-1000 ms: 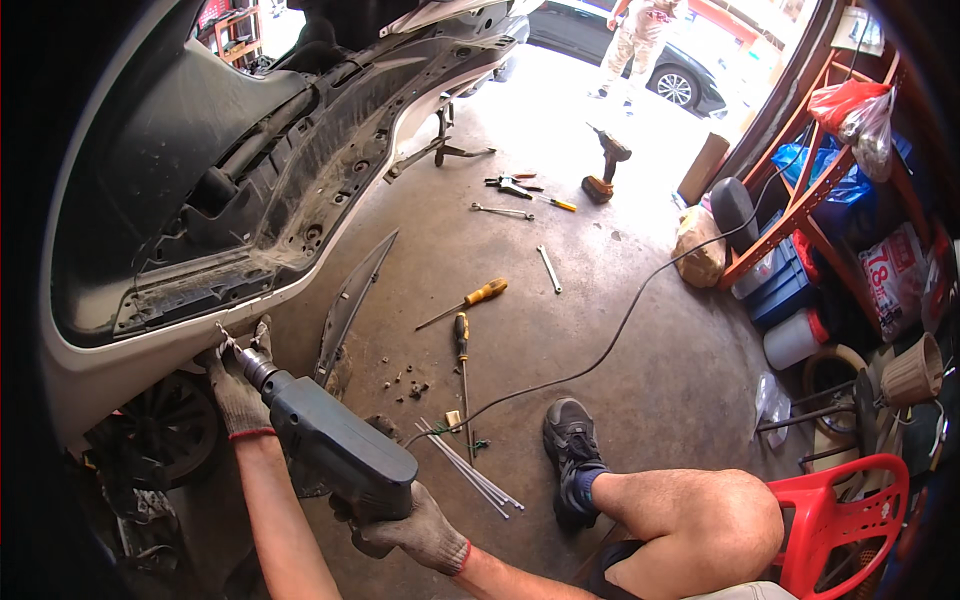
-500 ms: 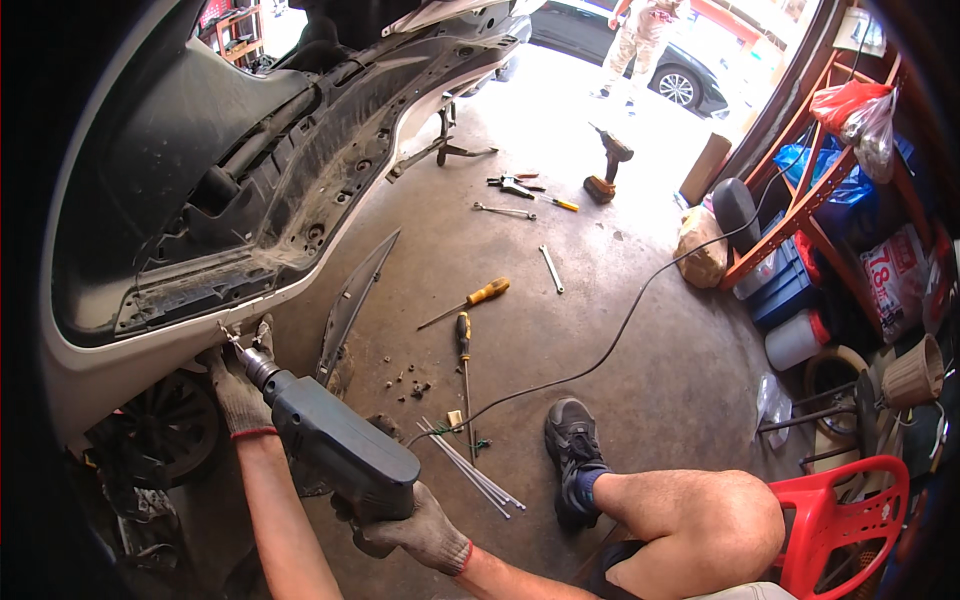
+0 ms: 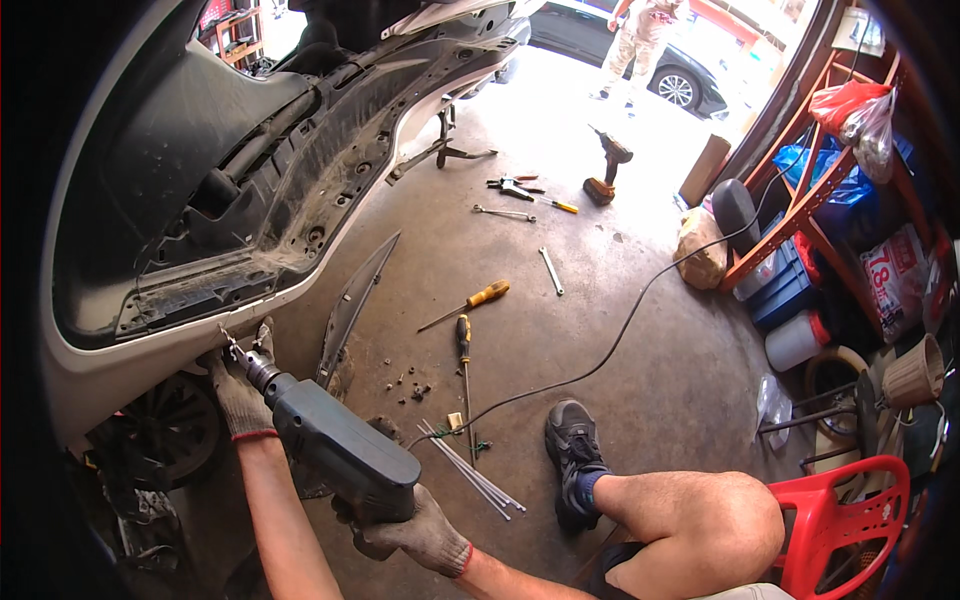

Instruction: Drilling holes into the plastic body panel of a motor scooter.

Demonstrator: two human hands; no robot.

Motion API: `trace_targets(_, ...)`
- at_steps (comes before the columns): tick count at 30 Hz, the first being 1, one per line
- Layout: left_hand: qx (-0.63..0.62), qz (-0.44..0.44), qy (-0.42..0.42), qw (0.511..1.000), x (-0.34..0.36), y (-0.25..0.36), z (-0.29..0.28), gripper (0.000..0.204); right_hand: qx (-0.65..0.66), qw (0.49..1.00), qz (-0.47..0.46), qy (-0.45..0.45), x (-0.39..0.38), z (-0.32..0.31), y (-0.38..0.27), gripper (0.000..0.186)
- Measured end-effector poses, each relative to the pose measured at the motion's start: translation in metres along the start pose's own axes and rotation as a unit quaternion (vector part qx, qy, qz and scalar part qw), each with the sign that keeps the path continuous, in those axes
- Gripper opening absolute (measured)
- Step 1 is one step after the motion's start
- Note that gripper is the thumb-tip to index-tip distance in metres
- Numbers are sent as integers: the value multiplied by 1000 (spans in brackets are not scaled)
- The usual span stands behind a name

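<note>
My gloved right hand (image 3: 425, 535) is closed round the rear grip of a dark green corded power drill (image 3: 345, 440). Its silver chuck (image 3: 262, 372) points up and left at the lower edge of a pale car body panel (image 3: 180, 345). Whitish curls of shavings cling around the bit, whose tip I cannot make out. Close beside the chuck, my gloved left hand (image 3: 243, 398) grips the panel's lower edge from below. The drill partly hides its fingers.
A black cord (image 3: 600, 375) trails across the floor. Screwdrivers (image 3: 488, 292), wrenches (image 3: 551, 270), pliers (image 3: 515, 187), a cordless drill (image 3: 607, 165), white rods (image 3: 470, 470) and small fasteners (image 3: 420, 392) lie about. A rack (image 3: 800, 215) and red chair (image 3: 840, 520) stand right; a person (image 3: 640, 50) stands far off.
The whitish shavings at the bit have shifted slightly. Both hands and the drill hold nearly the same place.
</note>
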State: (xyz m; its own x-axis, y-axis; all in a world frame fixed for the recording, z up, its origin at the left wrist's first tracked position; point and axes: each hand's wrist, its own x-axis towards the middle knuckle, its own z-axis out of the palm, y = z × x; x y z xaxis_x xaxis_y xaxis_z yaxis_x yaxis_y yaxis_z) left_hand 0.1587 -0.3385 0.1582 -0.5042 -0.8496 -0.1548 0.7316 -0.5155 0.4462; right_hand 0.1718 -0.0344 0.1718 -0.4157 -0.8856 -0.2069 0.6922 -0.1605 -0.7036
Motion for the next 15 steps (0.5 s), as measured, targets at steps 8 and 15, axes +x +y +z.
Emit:
trace_targets(8, 9, 0, -29, 1000, 0, 9, -4, 56, 17, 1000, -3, -10, 0, 5, 1, 59)
trace_targets(15, 23, 20, -21, 999, -3, 4, 1, 58, 12, 1000, -13, -7, 0, 5, -2, 58)
